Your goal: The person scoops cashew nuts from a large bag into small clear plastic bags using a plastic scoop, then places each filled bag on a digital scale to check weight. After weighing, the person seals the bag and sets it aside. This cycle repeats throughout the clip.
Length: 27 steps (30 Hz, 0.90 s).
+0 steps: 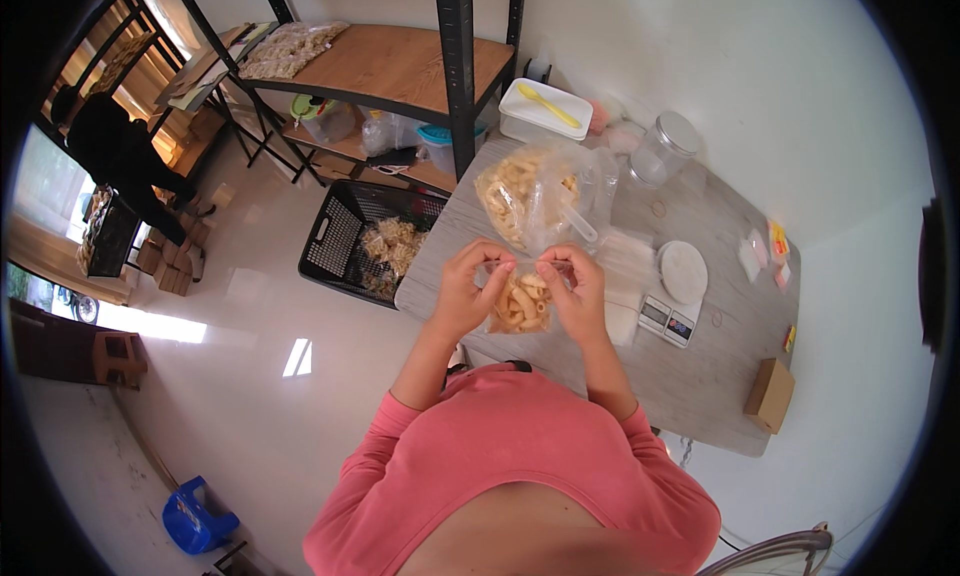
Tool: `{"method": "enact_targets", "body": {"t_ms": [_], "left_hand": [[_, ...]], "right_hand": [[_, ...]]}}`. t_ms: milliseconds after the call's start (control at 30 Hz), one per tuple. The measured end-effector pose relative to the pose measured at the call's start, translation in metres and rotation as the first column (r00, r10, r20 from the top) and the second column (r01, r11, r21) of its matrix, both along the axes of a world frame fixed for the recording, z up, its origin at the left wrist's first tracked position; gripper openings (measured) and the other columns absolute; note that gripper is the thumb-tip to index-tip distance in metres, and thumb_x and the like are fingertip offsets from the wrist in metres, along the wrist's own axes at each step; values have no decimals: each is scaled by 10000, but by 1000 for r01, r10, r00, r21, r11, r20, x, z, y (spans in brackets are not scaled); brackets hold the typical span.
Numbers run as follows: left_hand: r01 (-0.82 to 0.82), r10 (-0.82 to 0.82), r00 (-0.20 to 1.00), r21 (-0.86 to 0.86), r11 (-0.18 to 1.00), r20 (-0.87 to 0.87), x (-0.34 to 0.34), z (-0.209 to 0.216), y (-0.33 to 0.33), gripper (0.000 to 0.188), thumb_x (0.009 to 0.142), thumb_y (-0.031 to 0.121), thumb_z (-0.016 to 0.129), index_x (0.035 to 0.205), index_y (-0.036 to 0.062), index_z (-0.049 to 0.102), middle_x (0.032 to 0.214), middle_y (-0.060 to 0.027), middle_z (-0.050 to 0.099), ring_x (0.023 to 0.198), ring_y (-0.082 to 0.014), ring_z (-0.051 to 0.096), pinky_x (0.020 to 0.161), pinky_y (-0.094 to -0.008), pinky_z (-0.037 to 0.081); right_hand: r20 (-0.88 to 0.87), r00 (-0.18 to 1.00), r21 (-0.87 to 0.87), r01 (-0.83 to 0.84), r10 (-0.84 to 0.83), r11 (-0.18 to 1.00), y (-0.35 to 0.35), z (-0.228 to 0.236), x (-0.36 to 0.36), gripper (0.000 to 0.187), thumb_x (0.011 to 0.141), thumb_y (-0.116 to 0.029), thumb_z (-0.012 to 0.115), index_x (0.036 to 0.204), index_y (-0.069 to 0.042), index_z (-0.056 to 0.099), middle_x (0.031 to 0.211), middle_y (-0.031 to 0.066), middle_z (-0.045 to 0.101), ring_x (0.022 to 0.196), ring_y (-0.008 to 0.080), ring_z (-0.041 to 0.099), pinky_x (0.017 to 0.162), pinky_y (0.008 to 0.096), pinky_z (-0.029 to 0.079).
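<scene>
Between my hands hangs a small clear plastic bag [521,304] with pale yellow, tube-shaped snack pieces in its lower part. My left hand [474,284] pinches the left side of its top edge, and my right hand [573,284] pinches the right side. Just beyond them on the table lies a larger clear bag [520,191] of the same pieces, with a whitish scoop handle [579,222] at its right side. Beside my right hand is a stack of flat clear bags [628,266]. A white kitchen scale [682,281] with a round plate stands farther right.
A black crate [330,238] with filled bags stands left of the grey table [735,376]. Behind are a lidded jar [664,148], a white tub [545,111] with a yellow spoon, and a metal-framed shelf [390,66]. A small brown box [769,396] sits at right. Another person [125,156] stands far left.
</scene>
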<state>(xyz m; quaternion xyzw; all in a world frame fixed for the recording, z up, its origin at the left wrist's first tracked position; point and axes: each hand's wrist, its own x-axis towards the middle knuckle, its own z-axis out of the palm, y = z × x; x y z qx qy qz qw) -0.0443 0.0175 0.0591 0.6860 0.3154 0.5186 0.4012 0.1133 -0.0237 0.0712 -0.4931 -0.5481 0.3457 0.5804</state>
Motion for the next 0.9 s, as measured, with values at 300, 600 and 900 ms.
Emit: {"method": "enact_targets", "body": {"t_ms": [300, 600, 900], "left_hand": [[-16, 15, 999, 23, 1000, 30, -6, -2, 2, 133, 776, 22, 637, 891, 3, 572, 809, -73, 604, 754, -150, 588, 673, -244, 448], [4, 24, 975, -124, 992, 222, -3, -15, -5, 291, 770, -3, 638, 1024, -2, 497, 869, -79, 612, 830, -128, 599, 760, -253, 468], [-4, 36, 963, -119, 993, 267, 1, -14, -7, 388, 760, -5, 646, 1087, -1, 439, 833, -66, 604, 805, -107, 571, 731, -237, 455]], "right_hand": [[21, 999, 14, 29, -29, 999, 2, -4, -10, 116, 820, -101, 616, 844, 6, 579, 801, 62, 589, 722, 127, 567, 665, 255, 457], [-11, 999, 54, -30, 31, 998, 2, -12, -20, 202, 831, -35, 599, 1011, -6, 512, 875, 33, 562, 848, 99, 521, 788, 236, 408], [-109, 994, 125, 16, -2, 992, 1, -13, -33, 409, 783, 20, 601, 1152, -8, 428, 891, 75, 600, 898, 131, 548, 865, 272, 386]]}}
